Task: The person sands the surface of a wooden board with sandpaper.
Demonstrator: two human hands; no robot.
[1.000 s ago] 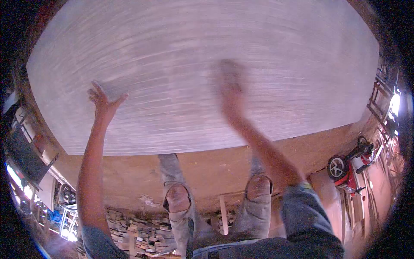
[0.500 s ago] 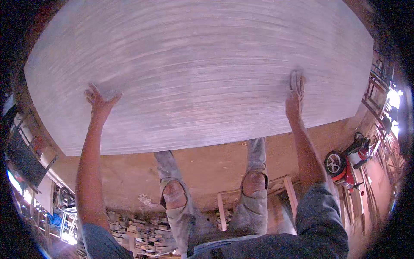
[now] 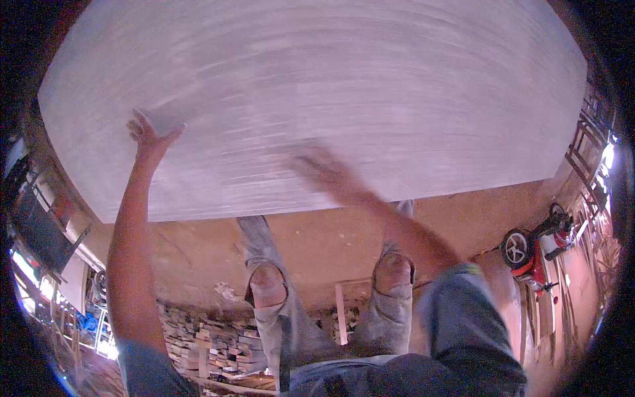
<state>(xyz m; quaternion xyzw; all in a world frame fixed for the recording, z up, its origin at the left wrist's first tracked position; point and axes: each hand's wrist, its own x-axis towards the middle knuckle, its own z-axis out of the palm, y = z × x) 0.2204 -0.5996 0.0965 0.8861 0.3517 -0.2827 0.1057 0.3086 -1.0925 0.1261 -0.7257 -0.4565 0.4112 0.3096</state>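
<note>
A broad pale panel with a streaked, dusty-looking surface fills the upper part of the head view. My left hand rests on its left part, fingers spread and thumb out to the side, holding nothing. Lower on the panel, near the middle, my right hand is smeared by motion. It lies over the surface, with the forearm slanting in from the right. Whether anything is under its fingers I cannot make out.
Below the panel's near edge are my legs in worn trousers, torn at the knees, on brown ground. Stacked wood pieces lie lower left. A red machine with a black wheel stands at right, near wooden strips. A dark board is at left.
My right hand has swept left and toward me across the panel, from its right side to near the middle. My left hand keeps almost the same place; the view has shifted slightly.
</note>
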